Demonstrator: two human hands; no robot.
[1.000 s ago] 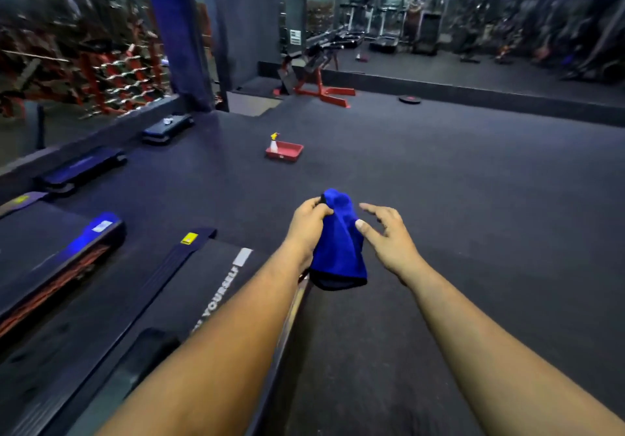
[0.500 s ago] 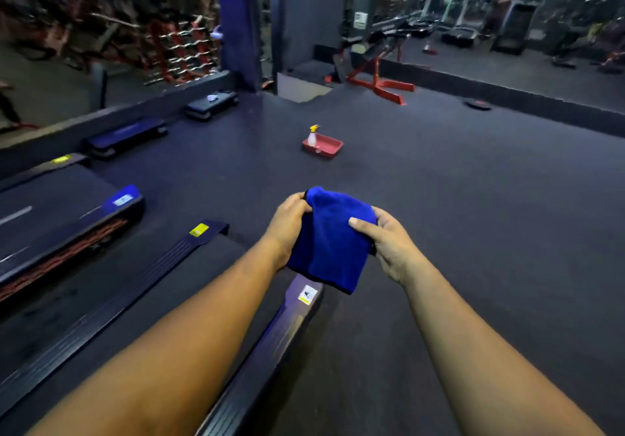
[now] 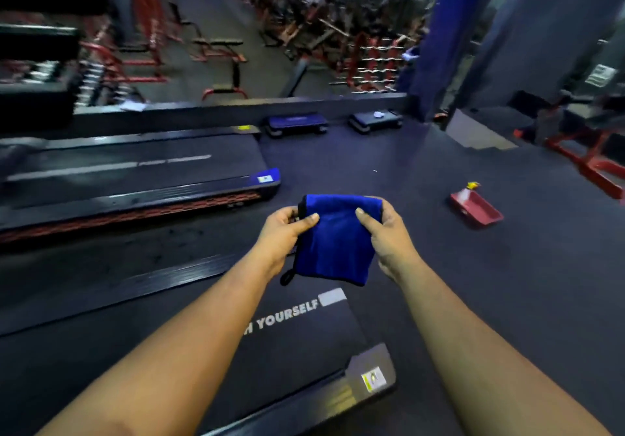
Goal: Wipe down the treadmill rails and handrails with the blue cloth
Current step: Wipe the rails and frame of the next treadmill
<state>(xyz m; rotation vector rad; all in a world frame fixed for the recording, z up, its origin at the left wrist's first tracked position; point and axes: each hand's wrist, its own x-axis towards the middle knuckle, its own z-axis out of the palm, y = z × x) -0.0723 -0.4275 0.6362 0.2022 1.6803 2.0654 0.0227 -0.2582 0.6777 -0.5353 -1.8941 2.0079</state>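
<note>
Two treadmills, one blue cloth held above the nearer belt.
Nearer treadmill (image 3: 291, 344) lies below; a second treadmill (image 3: 142, 178) sits left. Left hand (image 3: 284, 232) and right hand (image 3: 389, 236) both pinch the folded blue cloth (image 3: 334, 242) by its upper edge.

Far weight racks (image 3: 368, 60) are motion-blurred; belt lettering (image 3: 287, 314) is partly covered by the left forearm; treadmill (image 3: 101, 178) runs off-frame.
</note>
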